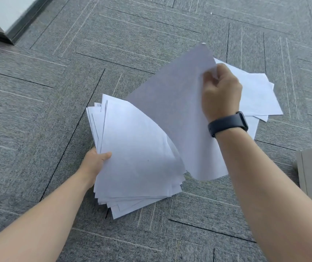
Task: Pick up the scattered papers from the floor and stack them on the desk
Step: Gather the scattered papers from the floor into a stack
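While your left hand (pixel 96 161) clamps the gathered stack (pixel 138 157) by its edge, your right hand (pixel 220 91) pinches one sheet (pixel 172 103) at its corner, clear of the papers (pixel 255 95) left on the carpet (pixel 56 76). That corner hold lets the sheet swing onto the stack.

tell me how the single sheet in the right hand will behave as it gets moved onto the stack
Probably floppy: the sheet already curves and hangs while the right hand pinches only its top corner. Likely very light, since that pinch alone carries it. It may slide off, as the stack in the left hand is fanned and uneven, so squaring it up first seems wise.
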Demonstrator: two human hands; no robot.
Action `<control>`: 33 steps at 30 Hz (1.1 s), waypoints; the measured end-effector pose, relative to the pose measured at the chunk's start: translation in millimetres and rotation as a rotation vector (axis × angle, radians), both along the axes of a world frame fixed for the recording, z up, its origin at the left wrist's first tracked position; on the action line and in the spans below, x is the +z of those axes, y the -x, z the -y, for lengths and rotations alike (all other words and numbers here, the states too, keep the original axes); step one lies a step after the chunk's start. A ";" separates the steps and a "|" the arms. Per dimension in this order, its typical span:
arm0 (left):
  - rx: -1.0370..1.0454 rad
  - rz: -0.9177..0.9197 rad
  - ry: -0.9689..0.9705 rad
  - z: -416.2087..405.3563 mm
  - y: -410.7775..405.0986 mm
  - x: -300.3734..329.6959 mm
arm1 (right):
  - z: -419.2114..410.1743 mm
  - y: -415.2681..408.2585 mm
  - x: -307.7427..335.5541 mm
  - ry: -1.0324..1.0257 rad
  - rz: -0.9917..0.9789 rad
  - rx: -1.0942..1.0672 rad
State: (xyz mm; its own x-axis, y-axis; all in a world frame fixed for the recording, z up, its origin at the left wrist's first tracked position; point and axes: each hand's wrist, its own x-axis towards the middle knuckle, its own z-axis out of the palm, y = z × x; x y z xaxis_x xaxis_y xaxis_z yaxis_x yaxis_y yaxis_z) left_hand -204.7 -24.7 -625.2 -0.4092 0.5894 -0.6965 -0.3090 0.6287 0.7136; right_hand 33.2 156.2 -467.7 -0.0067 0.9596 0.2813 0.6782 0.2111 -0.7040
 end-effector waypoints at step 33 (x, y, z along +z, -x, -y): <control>-0.088 0.091 -0.118 -12.1 -16.6 8.9 | 16.8 39.2 -122.1 0.529 -0.076 0.049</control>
